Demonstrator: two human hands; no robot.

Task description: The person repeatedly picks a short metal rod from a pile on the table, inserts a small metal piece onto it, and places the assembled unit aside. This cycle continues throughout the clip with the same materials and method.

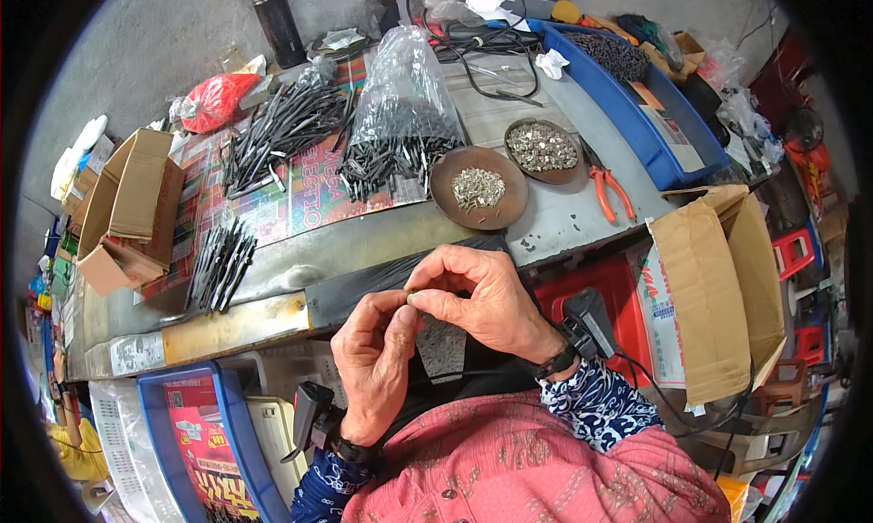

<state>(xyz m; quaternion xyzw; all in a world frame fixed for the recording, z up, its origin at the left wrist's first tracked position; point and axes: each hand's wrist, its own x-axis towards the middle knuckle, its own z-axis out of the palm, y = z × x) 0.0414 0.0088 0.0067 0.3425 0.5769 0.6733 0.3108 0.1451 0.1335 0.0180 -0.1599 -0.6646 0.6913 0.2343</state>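
Observation:
My left hand (375, 352) and my right hand (482, 303) meet in front of the table's near edge, fingertips touching. Both are closed in a pinch, and whatever sits between them is too small to make out. Just beyond lies a round brown dish (446, 200) heaped with small brass-coloured metal pins (477, 188). A second dish (582, 173) beside it holds small silvery metal parts (541, 147). Left of the dishes, slim black plastic pieces (386, 168) spill from a clear plastic bag (406, 82). Another pile of long black pieces (286, 127) lies further left.
Red-handled pliers (611, 194) lie right of the dishes. A long blue bin (664, 127) holds black parts at the back right. Cardboard boxes stand at left (136, 205) and right (718, 286). A bundle of black pieces (223, 264) rests near the front edge. A blue crate (150, 414) sits lower left.

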